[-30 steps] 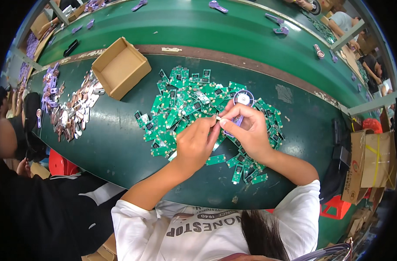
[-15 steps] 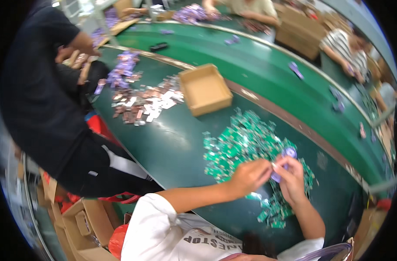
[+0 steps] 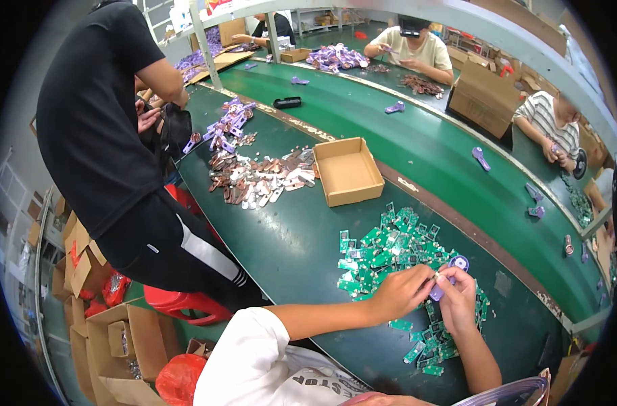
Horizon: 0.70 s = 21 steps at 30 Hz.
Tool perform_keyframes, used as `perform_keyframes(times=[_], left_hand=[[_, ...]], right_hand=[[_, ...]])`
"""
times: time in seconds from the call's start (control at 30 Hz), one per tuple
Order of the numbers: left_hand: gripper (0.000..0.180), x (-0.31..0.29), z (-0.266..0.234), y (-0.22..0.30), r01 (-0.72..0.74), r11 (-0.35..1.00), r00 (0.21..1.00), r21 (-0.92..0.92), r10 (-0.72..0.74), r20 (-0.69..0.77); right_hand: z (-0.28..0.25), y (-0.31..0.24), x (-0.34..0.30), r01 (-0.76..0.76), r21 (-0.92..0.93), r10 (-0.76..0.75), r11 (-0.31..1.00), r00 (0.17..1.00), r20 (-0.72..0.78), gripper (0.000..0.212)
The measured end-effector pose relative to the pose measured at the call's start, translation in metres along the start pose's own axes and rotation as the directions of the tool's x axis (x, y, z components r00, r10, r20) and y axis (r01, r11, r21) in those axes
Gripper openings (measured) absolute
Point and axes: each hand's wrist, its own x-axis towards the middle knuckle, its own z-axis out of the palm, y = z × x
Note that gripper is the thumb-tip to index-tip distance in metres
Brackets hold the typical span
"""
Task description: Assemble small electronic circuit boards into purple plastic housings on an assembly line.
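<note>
My right hand [image 3: 460, 304] is closed around a purple plastic housing [image 3: 460, 262] with a round, ring-like end, above a heap of green circuit boards [image 3: 369, 260]. The round end sticks out past my fingers, and part of the narrow body shows between my hands. My left hand [image 3: 404, 292] is closed, its thumb and fingertips pinched together against the middle of the housing. A tiny pale spot shows at those fingertips; I cannot make out what it is. Loose boards lie below and around both hands.
An open cardboard box [image 3: 349, 177] stands beyond the boards. Left of it lie flat metallic pieces [image 3: 261, 177] and purple housings [image 3: 230, 124]. A green conveyor belt [image 3: 369, 125] carries several purple parts. A person in black [image 3: 109, 128] stands at the left; others sit across the belt.
The view has shifted, so the table sits lower and farther right, and it is sharper. Both hands stay together at the purple housing, with little visible change in grip.
</note>
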Motion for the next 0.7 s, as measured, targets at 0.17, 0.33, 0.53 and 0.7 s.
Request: perform_keyframes(times=[0.17,0.33,0.53,0.7], left_hand=[[0.015,-0.004,0.002,-0.003,0.024,0.998,1.0,-0.06,-0.025,-0.017],[0.015,-0.006,0.0,-0.001,-0.067,0.997,0.998,-0.034,0.067,-0.013],[0.015,-0.007,0.001,-0.002,-0.066,0.997,0.998,-0.026,0.066,-0.013],[0.013,-0.007,0.001,-0.007,-0.107,0.994,0.994,-0.011,0.107,0.005]], right_hand=[[-0.002,0.005,-0.003,0.033,-0.006,-0.033,0.999,0.999,-0.029,0.003],[-0.003,0.001,-0.004,-0.087,0.066,0.088,0.994,0.996,-0.004,0.006],[-0.004,-0.005,-0.002,-0.162,0.08,0.163,0.984,0.987,-0.011,0.006],[-0.006,-0.003,0.001,-0.194,0.086,0.193,0.977,0.981,0.024,0.007]])
